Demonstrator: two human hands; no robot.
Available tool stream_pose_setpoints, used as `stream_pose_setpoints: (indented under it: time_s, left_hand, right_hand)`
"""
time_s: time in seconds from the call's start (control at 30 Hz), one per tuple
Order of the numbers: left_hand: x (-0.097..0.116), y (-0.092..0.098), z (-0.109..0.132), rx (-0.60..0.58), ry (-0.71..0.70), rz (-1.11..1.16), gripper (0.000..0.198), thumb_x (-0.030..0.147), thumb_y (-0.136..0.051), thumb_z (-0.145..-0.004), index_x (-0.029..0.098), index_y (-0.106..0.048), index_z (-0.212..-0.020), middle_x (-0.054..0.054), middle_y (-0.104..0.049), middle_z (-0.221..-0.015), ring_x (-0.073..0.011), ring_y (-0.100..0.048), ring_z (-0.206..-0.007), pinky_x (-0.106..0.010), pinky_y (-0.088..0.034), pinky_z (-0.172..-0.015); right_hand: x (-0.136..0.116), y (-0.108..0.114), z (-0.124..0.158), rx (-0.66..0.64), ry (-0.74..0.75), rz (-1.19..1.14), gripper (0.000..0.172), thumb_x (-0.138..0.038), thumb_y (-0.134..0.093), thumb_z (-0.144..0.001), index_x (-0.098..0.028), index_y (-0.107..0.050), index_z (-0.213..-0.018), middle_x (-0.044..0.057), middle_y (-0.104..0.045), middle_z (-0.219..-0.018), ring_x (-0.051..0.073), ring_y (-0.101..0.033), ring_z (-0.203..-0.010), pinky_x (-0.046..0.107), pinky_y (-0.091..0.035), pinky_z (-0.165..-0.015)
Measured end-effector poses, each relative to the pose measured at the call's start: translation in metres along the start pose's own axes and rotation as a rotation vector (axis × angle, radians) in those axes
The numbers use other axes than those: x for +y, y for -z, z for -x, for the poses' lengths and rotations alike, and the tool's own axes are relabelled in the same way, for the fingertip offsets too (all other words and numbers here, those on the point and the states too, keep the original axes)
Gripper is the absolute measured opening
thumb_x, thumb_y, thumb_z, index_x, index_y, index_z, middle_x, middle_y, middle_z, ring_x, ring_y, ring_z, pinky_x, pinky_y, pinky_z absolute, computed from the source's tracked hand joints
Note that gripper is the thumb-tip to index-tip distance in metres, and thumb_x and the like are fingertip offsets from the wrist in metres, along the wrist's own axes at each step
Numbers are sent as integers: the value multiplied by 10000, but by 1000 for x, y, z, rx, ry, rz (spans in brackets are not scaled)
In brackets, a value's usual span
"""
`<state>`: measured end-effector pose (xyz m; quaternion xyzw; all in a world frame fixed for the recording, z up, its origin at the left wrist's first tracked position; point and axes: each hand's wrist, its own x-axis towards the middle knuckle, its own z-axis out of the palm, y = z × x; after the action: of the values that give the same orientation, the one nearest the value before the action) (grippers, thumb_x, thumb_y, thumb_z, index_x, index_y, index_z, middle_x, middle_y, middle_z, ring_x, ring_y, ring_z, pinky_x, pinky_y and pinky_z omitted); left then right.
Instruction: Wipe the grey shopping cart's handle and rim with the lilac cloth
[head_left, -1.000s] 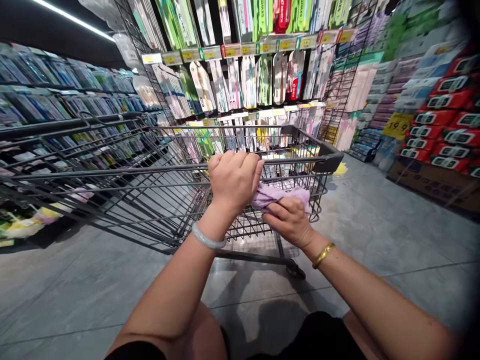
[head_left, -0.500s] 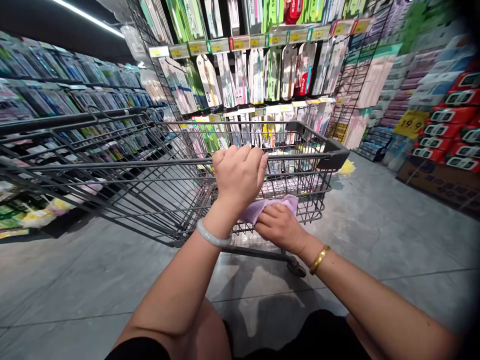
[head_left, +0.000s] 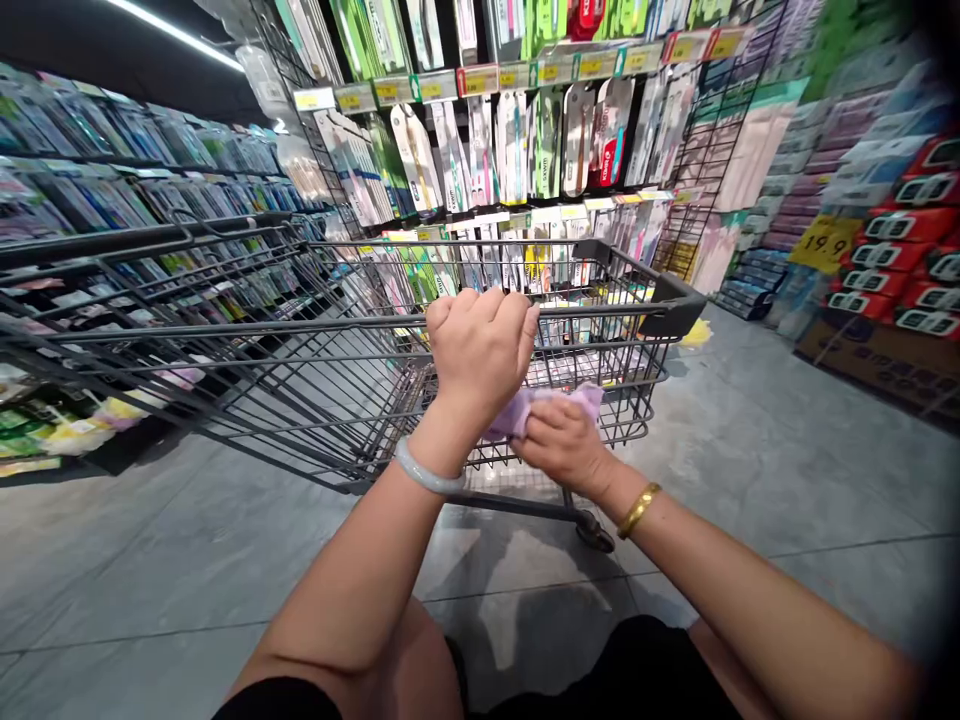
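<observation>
The right hand (head_left: 561, 440) has slid left along the cart's (head_left: 679, 312) side with the purple cloth (head_left: 589, 398), which now meets a stretch nearer the left hand (head_left: 478, 345). Half-curled fingers hold it bunched; the left hand clasps the top rail (head_left: 360, 322).

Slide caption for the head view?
Left hand grips the top rail of a shopping cart; right hand holds a purple cloth at its wire side.

A wire shopping cart (head_left: 360, 323) and a cardboard box (head_left: 874, 360) are being carried by the grey tiled floor (head_left: 750, 490); packaged toothbrushes (head_left: 544, 150) are being held by a display rack (head_left: 480, 80).
</observation>
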<state>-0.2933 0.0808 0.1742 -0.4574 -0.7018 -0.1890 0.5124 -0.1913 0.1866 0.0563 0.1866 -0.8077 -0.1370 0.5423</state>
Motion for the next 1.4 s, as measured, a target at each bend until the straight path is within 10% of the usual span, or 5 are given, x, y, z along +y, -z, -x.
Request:
stream_pose_setpoints:
  time_s: [0.43,0.63,0.87,1.1,1.4]
  left_hand:
    - [2,1,0,11,-14,-22,316,405,-390,-1024,244,-606,-859,-29,-656,-803,-219,-478,-791,-423,-241,-802]
    - [3,-2,1,50,-14,-22,322,405,-391,-1023,244,-613,-854,-33,-661,-805,-222,-489,-797,-425,-249,-812]
    - [4,-2,2,12,22,40,276,395,-422,-1007,252,-643,-924,-42,-666,-844,-237,-502,-838,-437,-244,-851]
    - [5,-3,3,29,7,-2,337,401,-377,-1022,241,-641,-886,-42,-649,-831,-229,-495,-834,-426,-250,-843]
    - [10,0,2,1,23,39,317,387,-382,-1020,248,-641,-900,-51,-665,-848,-239,-503,-842,-435,-247,-849]
  right_hand:
    - [-18,13,-16,-309,-31,-139,163,-190,-658,-875,-236,-615,-726,-28,-639,-719,158,-538,-781,331,-368,-681]
    - [21,35,-29,91,-354,44,101,-247,-611,-917,-272,-681,-986,29,-708,-1076,236,-532,-1092,395,-391,-888]
    - [-11,6,-14,-177,-43,-52,161,-211,-643,-888,-242,-617,-732,-14,-648,-771,174,-520,-822,332,-374,-720]
    - [44,67,-51,115,-569,-24,181,-161,-571,-819,-220,-596,-988,63,-661,-996,235,-575,-963,380,-428,-857]
    - [20,62,-52,-650,-332,-185,172,-81,-577,-750,-231,-577,-835,13,-651,-844,179,-577,-804,302,-372,-623]
